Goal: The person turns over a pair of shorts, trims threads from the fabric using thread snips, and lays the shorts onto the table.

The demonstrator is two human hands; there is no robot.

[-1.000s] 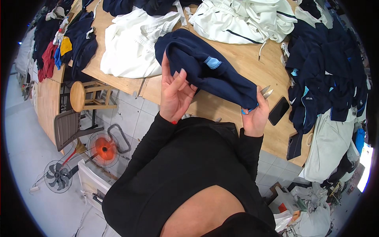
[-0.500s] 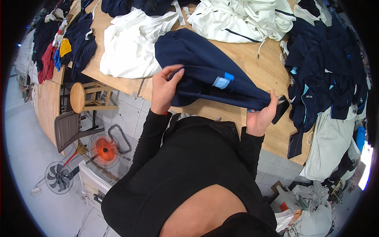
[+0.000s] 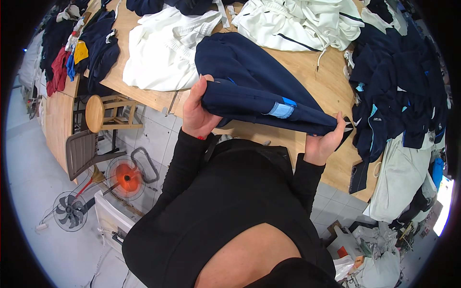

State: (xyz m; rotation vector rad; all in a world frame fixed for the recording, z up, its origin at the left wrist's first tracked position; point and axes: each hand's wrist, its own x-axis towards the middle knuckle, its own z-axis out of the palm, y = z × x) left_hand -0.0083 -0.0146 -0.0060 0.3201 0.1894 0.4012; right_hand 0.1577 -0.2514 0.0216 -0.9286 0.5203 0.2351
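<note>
The left hand (image 3: 197,113) was closed around one end of a folded navy garment (image 3: 254,91), thumb on top and fingers tucked beneath the fold. The right hand (image 3: 322,141) gripped the other, narrower end, fingers curled up over the cloth. Between them the garment was held stretched just above the front edge of the wooden worktop (image 3: 331,91), with a pale blue label (image 3: 280,110) showing on its near side; its upper part draped back onto the wood.

No bin or box stood on the worktop (the clothes lay in loose heaps). A white garment (image 3: 158,53) lay just beside the navy one on the person's left, another white pile (image 3: 302,21) lay beyond it, and a heap of navy clothes (image 3: 398,81) covered the right end, some hanging over the edge above a pale cloth (image 3: 398,177). More dark, red and yellow clothes (image 3: 77,53) sat on the far left.

Below, on the tiled floor, stood a round wooden stool (image 3: 96,114), a grey chair (image 3: 81,151), an orange heater (image 3: 126,176) and a small fan (image 3: 69,211).
</note>
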